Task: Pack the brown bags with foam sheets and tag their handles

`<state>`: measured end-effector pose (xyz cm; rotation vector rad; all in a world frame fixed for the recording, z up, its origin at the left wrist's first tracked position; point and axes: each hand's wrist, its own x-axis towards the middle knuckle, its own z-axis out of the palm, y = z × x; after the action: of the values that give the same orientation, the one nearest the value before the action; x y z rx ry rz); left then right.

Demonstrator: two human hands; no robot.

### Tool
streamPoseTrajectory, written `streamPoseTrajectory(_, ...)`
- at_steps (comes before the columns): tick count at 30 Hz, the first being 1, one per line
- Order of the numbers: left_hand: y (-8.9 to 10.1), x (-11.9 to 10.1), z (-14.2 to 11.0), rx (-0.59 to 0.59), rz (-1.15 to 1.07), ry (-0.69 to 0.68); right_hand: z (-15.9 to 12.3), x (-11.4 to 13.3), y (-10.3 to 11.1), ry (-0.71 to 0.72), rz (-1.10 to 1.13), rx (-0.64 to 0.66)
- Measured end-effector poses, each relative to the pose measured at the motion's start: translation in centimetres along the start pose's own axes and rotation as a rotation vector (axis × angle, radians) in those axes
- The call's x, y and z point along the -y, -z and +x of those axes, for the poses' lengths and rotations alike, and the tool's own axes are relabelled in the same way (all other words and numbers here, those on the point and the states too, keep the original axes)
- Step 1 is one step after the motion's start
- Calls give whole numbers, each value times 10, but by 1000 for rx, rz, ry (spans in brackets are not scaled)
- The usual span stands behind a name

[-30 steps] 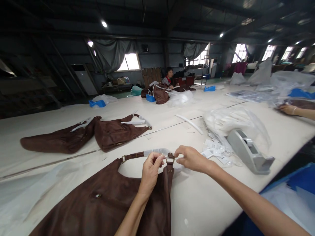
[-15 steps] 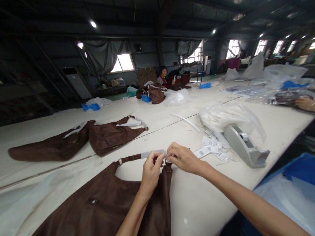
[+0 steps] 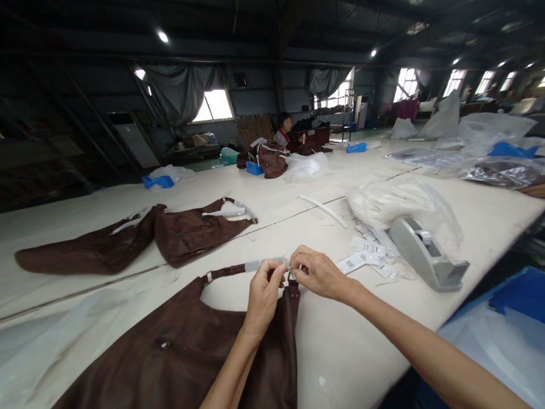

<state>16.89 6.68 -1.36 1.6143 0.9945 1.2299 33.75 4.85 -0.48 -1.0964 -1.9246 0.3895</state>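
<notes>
1. One soft brown bag spreads across the lower left and lower centre; its curved strap is part-wrapped in filmy plastic.
2. The left hand and right hand, near frame centre, pinch closed at the strap's wrapped end, by a metal ring; whatever their fingertips hold is too small to tell.
3. Smooth white table lies between bag and right edge, which slants from bottom centre to the right side; a blue bin stands beyond, lower right.
4. Right of centre: one angular grey tape dispenser, overlapping paper tags, one crumpled translucent sack.
5. Left: two slouched brown handbags, touching.
6. Farther: four blue pieces; one co-worker, upper centre.
</notes>
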Motion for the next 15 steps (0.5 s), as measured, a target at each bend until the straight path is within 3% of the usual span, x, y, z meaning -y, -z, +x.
streamPoseTrajectory(9,0,4,1,29,-96,54,-2,-8,0,-79,148,-27)
streamPoseTrajectory(15,2,3,2,59,-138,42,-4,-14,0,-77,75,73)
